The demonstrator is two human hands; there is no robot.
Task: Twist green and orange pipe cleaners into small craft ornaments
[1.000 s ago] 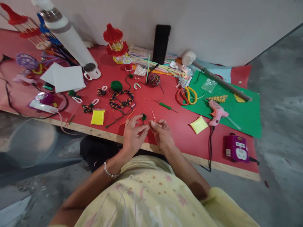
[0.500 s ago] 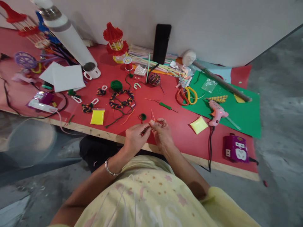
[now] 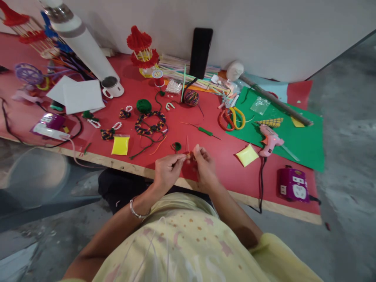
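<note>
Near the table's front edge, my left hand [image 3: 168, 169] pinches a small orange and dark yarn piece [image 3: 189, 155] between thumb and fingertips. A thin orange strand rises from that piece. My right hand [image 3: 207, 166] is closed just right of it, thumb against curled fingers; what it pinches is too small and blurred to make out. Just beyond the fingers lies a small dark green yarn coil [image 3: 176, 146]. A green-handled crochet hook [image 3: 205, 131] rests farther to the right. Left of the hands is a multicoloured braided yarn ring [image 3: 150, 123] with loose strands.
Scissors [image 3: 232, 118], a pink glue gun [image 3: 270, 140] and a yellow packet [image 3: 247, 155] lie to the right. Another yellow packet [image 3: 120, 145], a green yarn ball [image 3: 143, 106] and a mug [image 3: 113, 87] are leftward. A phone [image 3: 201, 53] leans on the wall behind a multicoloured yarn ball [image 3: 192, 98].
My right hand has shifted slightly right, away from my left fingertips, opening a gap in which the small yarn piece shows. The left hand stays almost in place.
</note>
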